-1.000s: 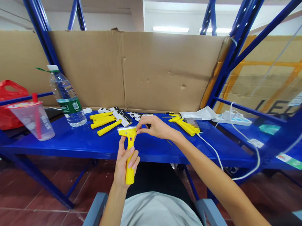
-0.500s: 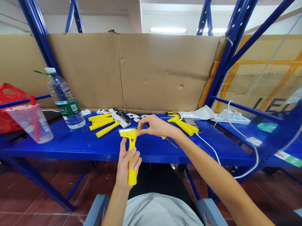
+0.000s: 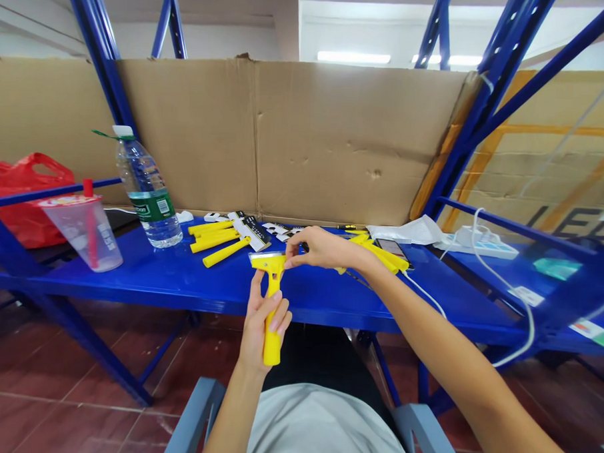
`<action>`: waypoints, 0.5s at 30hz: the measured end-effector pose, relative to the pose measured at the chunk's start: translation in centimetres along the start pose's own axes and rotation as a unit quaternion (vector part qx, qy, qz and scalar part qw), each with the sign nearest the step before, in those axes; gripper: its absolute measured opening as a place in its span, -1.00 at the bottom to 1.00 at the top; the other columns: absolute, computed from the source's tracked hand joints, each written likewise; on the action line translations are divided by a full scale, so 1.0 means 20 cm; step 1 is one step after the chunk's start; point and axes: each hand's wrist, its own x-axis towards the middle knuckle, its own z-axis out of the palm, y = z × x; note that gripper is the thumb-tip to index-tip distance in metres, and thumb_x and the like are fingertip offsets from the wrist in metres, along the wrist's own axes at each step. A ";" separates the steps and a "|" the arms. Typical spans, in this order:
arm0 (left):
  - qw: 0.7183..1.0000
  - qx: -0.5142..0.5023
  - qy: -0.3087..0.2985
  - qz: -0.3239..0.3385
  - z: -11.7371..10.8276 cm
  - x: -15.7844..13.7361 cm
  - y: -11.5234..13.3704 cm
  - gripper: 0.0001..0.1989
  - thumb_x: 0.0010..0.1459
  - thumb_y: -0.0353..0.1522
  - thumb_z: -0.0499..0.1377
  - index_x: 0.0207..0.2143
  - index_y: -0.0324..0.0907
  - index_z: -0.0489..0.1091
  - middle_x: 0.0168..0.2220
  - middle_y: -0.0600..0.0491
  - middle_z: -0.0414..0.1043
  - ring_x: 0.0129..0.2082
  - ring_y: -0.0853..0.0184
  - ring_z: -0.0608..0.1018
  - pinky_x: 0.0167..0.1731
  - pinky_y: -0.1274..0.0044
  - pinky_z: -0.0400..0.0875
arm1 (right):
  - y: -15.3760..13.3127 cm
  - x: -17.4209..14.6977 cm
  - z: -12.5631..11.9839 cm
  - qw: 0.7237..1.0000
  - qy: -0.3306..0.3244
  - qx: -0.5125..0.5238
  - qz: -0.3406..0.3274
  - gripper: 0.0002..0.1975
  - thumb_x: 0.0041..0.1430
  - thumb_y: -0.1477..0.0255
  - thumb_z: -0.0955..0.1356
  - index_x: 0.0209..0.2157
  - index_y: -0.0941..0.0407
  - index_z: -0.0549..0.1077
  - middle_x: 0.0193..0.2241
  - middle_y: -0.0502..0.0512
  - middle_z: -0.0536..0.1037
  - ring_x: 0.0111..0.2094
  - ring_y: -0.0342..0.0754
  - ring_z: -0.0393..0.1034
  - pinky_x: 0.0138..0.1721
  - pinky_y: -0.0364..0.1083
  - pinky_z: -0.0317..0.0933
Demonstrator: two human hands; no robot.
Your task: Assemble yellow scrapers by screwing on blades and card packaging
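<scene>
A yellow scraper (image 3: pixel 271 345) with a metal blade along its wide head stands upright in my left hand (image 3: pixel 258 328), whose fingers are wrapped round the handle. My right hand (image 3: pixel 314 247) reaches to the right end of the scraper's head, thumb and finger pinched together there. Whatever small thing may lie between those fingertips is hidden. Beyond my hands, several yellow scrapers (image 3: pixel 225 252) lie on the blue table to the left, beside black-and-white printed cards (image 3: pixel 252 231). More yellow scrapers (image 3: pixel 388 257) lie to the right, partly behind my right wrist.
A water bottle (image 3: pixel 155 210) and a plastic cup with a red straw (image 3: pixel 104 244) stand at the left on the blue table (image 3: pixel 144 283). A phone (image 3: pixel 394 249), a white bag (image 3: pixel 406 229) and a power strip (image 3: pixel 486 246) with cables lie right. Cardboard (image 3: pixel 346 135) lines the back.
My view has turned slightly left, so the table's things sit further right in the picture. Both hands keep nearly the same pose at the scraper.
</scene>
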 end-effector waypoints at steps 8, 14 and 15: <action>1.000 0.008 0.003 -0.014 0.01 0.00 0.01 -0.38 0.27 -0.48 0.39 0.28 0.18 0.38 0.06 0.09 0.56 -0.63 0.67 0.18 -0.65 0.72 0.21 | -0.01 0.09 -0.07 0.993 -0.098 -0.070 -0.013 -0.83 0.30 0.31 0.55 -0.29 0.12 0.67 -0.38 0.02 0.67 -0.38 -0.09 0.43 -0.31 -0.11 0.18; 1.000 -0.006 0.007 -0.022 0.01 -0.01 0.01 -0.37 0.28 -0.51 0.37 0.28 0.21 0.41 0.18 0.05 0.54 -0.62 0.68 0.18 -0.64 0.74 0.23 | 0.01 0.11 -0.08 0.992 -0.080 -0.087 0.038 -0.69 0.18 0.21 0.62 -0.39 0.12 0.58 -0.45 0.01 0.61 -0.41 -0.11 0.38 -0.38 -0.13 0.12; 1.000 -0.011 0.004 -0.024 0.01 -0.01 0.01 -0.39 0.28 -0.51 0.36 0.27 0.21 0.43 0.22 0.04 0.53 -0.62 0.69 0.18 -0.64 0.75 0.23 | 0.01 0.11 -0.08 0.993 -0.074 -0.082 0.045 -0.66 0.17 0.19 0.62 -0.40 0.12 0.57 -0.45 0.01 0.60 -0.41 -0.10 0.38 -0.38 -0.12 0.12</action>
